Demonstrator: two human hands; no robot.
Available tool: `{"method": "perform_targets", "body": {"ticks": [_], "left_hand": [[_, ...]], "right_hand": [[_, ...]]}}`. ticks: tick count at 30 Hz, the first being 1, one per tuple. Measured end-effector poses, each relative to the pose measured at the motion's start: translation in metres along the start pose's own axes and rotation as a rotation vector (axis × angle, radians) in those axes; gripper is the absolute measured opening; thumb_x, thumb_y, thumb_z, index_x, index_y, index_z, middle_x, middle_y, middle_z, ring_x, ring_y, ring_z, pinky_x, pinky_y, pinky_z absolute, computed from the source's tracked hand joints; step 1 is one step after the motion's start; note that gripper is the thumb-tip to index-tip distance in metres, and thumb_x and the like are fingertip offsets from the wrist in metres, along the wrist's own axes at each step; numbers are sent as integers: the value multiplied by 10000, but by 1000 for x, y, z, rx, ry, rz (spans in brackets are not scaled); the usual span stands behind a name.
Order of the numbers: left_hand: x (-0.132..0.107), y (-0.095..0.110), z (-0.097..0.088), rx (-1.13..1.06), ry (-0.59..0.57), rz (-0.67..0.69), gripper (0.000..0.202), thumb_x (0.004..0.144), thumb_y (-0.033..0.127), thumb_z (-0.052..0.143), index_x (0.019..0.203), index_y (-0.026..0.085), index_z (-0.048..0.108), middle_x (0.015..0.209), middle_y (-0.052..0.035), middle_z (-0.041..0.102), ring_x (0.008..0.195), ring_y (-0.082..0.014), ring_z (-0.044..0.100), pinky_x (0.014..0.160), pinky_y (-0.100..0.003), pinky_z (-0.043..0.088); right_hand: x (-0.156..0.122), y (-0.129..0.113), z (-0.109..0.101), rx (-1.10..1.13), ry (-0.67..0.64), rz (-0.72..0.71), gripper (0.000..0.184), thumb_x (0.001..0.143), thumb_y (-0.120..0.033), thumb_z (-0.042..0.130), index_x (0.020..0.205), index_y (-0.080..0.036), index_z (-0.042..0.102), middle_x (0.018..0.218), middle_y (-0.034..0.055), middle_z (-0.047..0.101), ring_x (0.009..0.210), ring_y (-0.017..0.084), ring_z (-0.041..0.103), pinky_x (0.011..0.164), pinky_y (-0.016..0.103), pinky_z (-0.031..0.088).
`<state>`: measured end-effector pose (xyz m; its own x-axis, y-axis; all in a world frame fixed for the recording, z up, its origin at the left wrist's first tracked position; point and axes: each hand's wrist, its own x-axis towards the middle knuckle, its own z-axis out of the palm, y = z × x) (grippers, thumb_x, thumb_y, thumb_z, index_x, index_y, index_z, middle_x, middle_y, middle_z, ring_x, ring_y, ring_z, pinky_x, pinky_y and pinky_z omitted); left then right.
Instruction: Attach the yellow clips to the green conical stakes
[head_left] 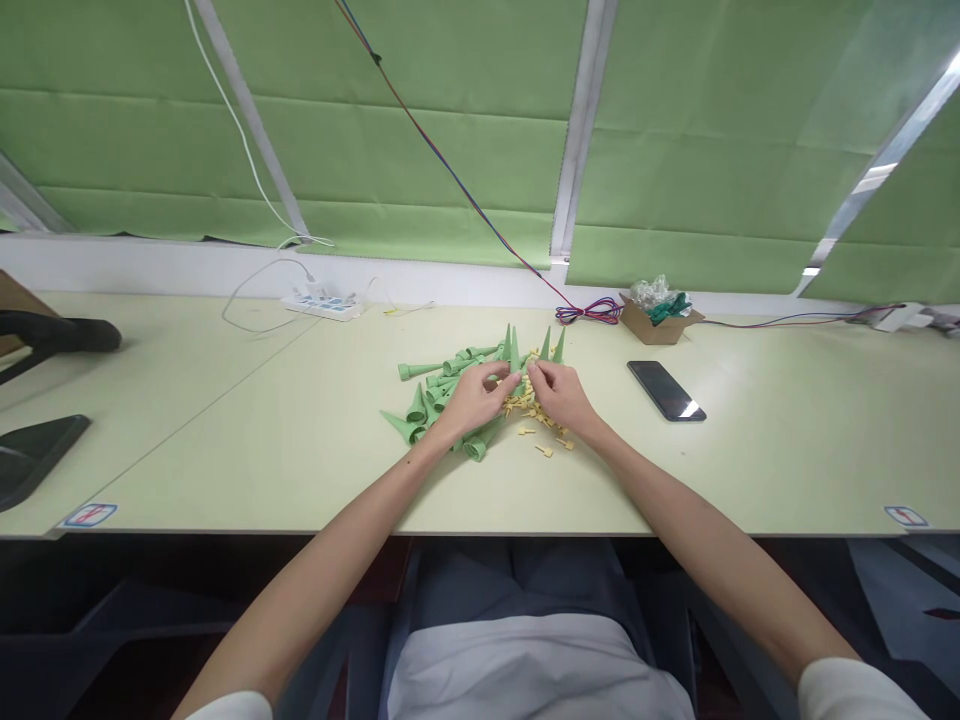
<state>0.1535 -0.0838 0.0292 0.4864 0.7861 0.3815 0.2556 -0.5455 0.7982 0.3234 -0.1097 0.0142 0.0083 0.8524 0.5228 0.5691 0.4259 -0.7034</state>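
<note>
My left hand is closed around a green pointed cone, its tip upward. Close beside it, my right hand has thumb and fingers pinched together near the cone; what lies between them is too small to make out. Under and left of my left hand spreads a pile of hollow green cones, most lying on their sides. Two more green cones point upward just behind my right hand. Small yellow pegs lie scattered beneath and between both hands, partly covered by them.
A black phone lies right of my hands. Behind it stands a small cardboard box with plastic wrap and green material, beside coiled red-blue wire. A white power strip sits at the back left; a black stand is far left.
</note>
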Motion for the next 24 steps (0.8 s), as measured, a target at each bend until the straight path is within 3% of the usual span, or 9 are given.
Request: {"method": "perform_targets", "body": {"ticks": [3, 6, 11, 14, 17, 21, 24], "left_hand": [[1, -5, 2, 84, 64, 75, 344, 910, 488, 539, 839, 166, 638, 928, -69, 610, 638, -132, 525, 572, -274, 448], [2, -10, 4, 126, 98, 99, 328, 915, 476, 546, 884, 170, 662, 954, -82, 606, 683, -146, 541, 615, -285, 462], [4, -11, 4, 149, 150, 63, 336, 919, 456, 557, 1083, 181, 657, 1046, -92, 612, 707, -141, 557, 697, -299, 492], [5, -7, 2, 157, 202, 28, 305, 909, 445, 572, 1056, 187, 640, 1065, -84, 631, 686, -130, 549, 686, -282, 486], [5, -4, -1, 127, 206, -17, 311, 919, 478, 541, 873, 180, 615, 878, -48, 659, 621, -130, 525, 589, -259, 444], [5, -3, -2, 45, 96, -137, 569, 933, 631, 407, 650, 173, 591, 542, -16, 553, 466, -132, 473, 470, -267, 377], [5, -7, -1, -34, 34, -215, 648, 895, 708, 407, 644, 159, 642, 512, -23, 558, 400, -126, 455, 433, -278, 372]], "right_hand": [[1, 0, 0, 8, 0, 22, 412, 956, -363, 405, 590, -216, 285, 534, -36, 326, 539, 122, 329, 557, 288, 266], [1, 0, 0, 11, 13, 32, 416, 954, -361, 407, 583, -215, 291, 530, -34, 328, 541, 124, 336, 557, 287, 268], [1, 2, 1, 31, 58, 28, 419, 976, -429, 408, 617, -213, 403, 558, -25, 403, 562, 133, 381, 564, 284, 292], [0, 2, 0, 49, 89, 30, 436, 988, -483, 402, 649, -213, 446, 573, -21, 443, 563, 134, 403, 571, 284, 310], [-1, 0, 0, 59, 101, 16, 436, 993, -493, 405, 664, -213, 454, 595, -18, 478, 560, 131, 426, 583, 282, 332], [-2, -1, -1, 68, 90, -9, 403, 991, -481, 422, 702, -210, 497, 643, -10, 535, 567, 128, 450, 595, 276, 354], [-3, -2, -1, 83, 61, -17, 388, 987, -481, 430, 721, -211, 510, 661, -9, 547, 564, 127, 443, 591, 275, 354]]}}
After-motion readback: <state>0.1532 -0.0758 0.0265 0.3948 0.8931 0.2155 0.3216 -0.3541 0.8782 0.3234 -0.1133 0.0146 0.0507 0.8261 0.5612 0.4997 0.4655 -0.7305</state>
